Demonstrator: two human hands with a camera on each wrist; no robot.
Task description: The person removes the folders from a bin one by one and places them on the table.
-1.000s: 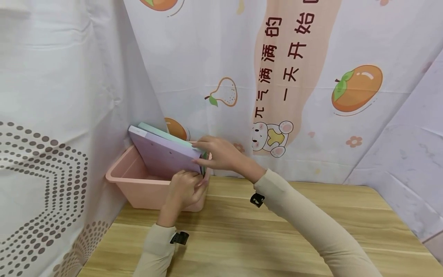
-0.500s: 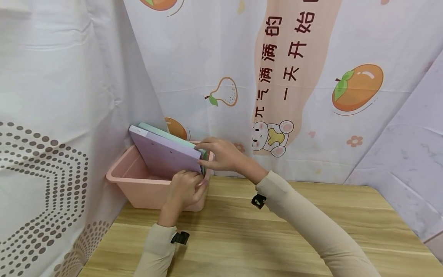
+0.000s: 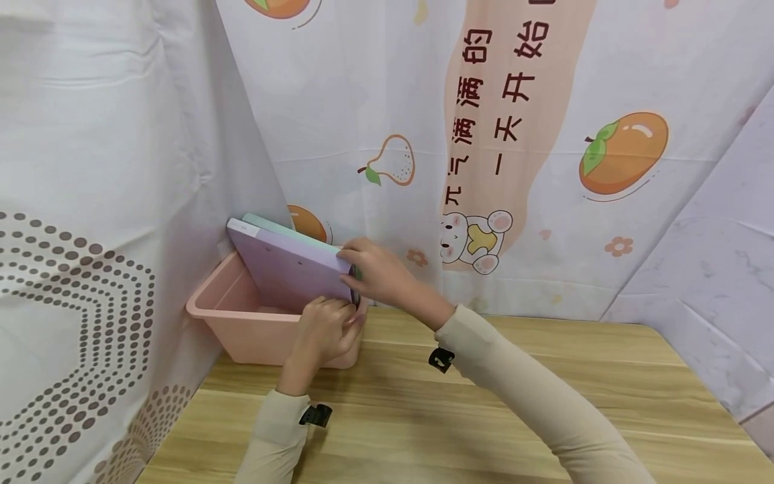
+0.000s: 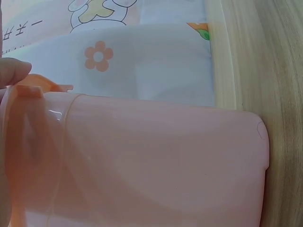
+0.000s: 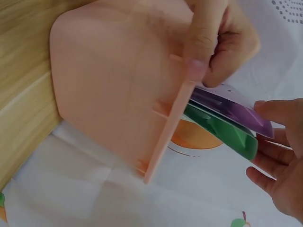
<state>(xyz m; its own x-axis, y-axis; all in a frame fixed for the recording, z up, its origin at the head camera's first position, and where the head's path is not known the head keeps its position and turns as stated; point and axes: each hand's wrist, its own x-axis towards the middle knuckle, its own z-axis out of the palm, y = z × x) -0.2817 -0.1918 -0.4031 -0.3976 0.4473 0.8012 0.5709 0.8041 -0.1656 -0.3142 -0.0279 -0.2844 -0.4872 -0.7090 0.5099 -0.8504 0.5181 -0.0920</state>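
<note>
At the left of the table, two file folders lean inside a pink plastic bin (image 3: pixel 256 339): a purple folder (image 3: pixel 287 269) in front and a mint-green folder (image 3: pixel 284 232) behind it. My left hand (image 3: pixel 322 331) grips the bin's near right corner at the rim. Over the folders' right end is my right hand (image 3: pixel 382 274), pinching them. In the right wrist view, the thumb touches the purple folder (image 5: pixel 255 124), with fingers against the green folder (image 5: pixel 227 135). The folders' lower parts are hidden in the bin.
The wooden table (image 3: pixel 484 403) stretches to the right and front of the bin. A white curtain (image 3: pixel 109 121) hangs close on the left. Behind the table hangs a printed cloth (image 3: pixel 375 81) with fruit and characters.
My right hand has shifted slightly, its fingers closing in farther over the folders' right end. The left hand keeps its grip on the bin, and the folders have barely moved.
</note>
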